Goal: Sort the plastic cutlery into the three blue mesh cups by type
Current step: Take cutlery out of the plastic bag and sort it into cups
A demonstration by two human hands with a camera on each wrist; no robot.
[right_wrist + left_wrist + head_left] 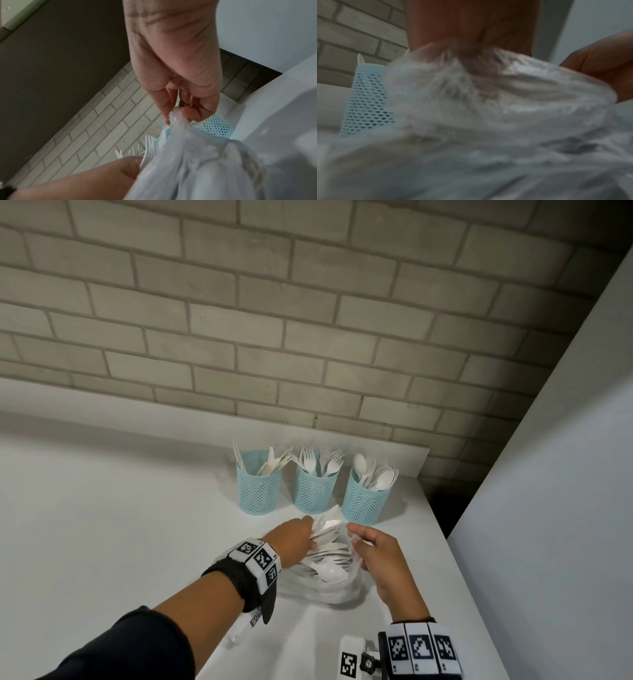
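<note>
Three blue mesh cups stand in a row by the wall: knives in the left cup (pixel 258 487), forks in the middle cup (pixel 313 491), spoons in the right cup (pixel 364 503). In front of them lies a clear plastic bag (pixel 329 587) with several white pieces inside, a spoon (pixel 330 573) uppermost. My left hand (pixel 310 534) grips the bag's left rim, its fingertips hidden in the plastic. My right hand (pixel 358 537) pinches the right rim between thumb and fingers (pixel 176 115). The mouth of the bag (pixel 205 162) is held spread between both hands.
The white counter (pixel 120 525) ends at a brick wall (pixel 308 337) behind the cups. A white panel (pixel 548 508) rises on the right, with a dark gap beside the counter's right edge. The left wrist view is blurred, filled by the bag (pixel 488 121) with one cup (pixel 366 101) behind.
</note>
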